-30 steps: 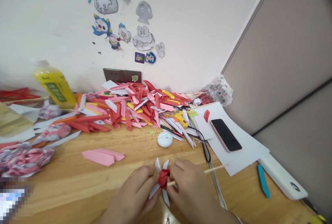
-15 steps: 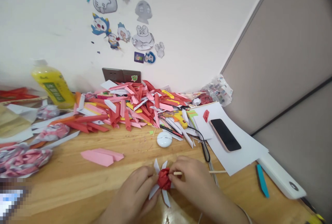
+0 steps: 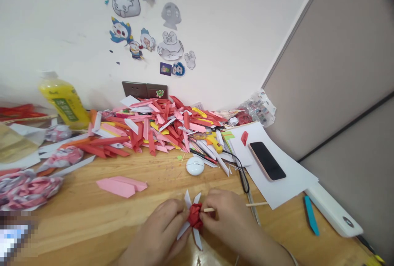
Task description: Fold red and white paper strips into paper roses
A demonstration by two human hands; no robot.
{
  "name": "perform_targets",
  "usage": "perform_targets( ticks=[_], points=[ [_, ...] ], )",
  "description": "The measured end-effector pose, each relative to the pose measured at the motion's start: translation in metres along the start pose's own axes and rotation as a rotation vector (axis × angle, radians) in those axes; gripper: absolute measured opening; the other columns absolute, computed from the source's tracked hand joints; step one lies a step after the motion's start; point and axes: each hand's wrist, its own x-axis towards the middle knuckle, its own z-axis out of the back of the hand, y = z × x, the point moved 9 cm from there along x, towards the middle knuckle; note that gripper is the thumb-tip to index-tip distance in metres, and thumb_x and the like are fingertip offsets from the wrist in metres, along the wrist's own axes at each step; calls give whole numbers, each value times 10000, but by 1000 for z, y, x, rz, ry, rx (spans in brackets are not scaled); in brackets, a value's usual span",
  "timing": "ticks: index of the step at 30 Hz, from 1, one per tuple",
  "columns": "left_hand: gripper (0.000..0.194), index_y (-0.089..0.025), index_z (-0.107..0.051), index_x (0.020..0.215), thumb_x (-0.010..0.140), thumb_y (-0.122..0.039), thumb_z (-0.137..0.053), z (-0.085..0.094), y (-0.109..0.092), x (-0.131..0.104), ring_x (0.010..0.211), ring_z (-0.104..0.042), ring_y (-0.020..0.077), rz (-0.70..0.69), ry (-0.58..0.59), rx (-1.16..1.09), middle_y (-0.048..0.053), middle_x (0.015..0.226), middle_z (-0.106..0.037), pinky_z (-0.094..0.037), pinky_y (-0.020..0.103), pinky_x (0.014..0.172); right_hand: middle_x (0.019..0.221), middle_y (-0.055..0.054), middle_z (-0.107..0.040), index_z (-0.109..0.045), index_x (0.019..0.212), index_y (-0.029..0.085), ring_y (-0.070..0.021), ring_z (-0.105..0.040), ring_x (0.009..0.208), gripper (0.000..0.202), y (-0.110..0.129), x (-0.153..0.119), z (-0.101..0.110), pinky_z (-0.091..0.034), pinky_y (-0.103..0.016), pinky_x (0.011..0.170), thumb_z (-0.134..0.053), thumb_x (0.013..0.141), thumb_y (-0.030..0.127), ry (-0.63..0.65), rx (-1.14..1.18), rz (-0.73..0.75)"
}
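Observation:
A folded paper flower (image 3: 195,216) with a crumpled red centre and several white paper strips fanning out is held low over the wooden table. My left hand (image 3: 168,223) is closed on its left side, the fingertips pressing the red paper. My right hand (image 3: 226,216) pinches a thin wooden stick (image 3: 208,209) whose tip is at the right edge of the red centre; the stick's other end (image 3: 257,205) sticks out behind the hand. Whether the tip goes into the paper is hidden by my fingers. Two pink folded strips (image 3: 122,186) lie to the left on the table.
A heap of folded paper strips (image 3: 154,126) lines the wall. A yellow hot glue gun (image 3: 214,142), a white rounded case (image 3: 195,166), a phone (image 3: 267,160) on white paper (image 3: 277,194), a blue strip (image 3: 311,214) and a yellow drink bottle (image 3: 64,102) surround the work area.
The flower has shifted and turned slightly between my hands, with its white strips at a new angle. My right hand is a little lower and the stick has tilted slightly.

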Motion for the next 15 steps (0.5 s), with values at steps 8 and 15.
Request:
perform_targets(
  ticks=[8, 15],
  points=[
    [151, -161, -590, 977, 936, -152, -445, 2, 4, -2, 716, -623, 158, 41, -15, 29, 47, 814, -628, -530, 245, 638, 668, 21, -604, -591, 644, 189, -123, -537, 608, 149, 17, -9, 2, -267, -234, 538, -560, 679, 47, -151, -64, 124],
    [161, -171, -592, 974, 938, -145, -437, 3, 8, -3, 732, -622, 150, 80, -27, 25, 44, 828, -627, -527, 235, 665, 688, 11, -615, -588, 672, 194, -134, -543, 614, 138, 23, -13, 6, -256, -253, 537, -568, 683, 58, -233, -103, 198]
  ],
)
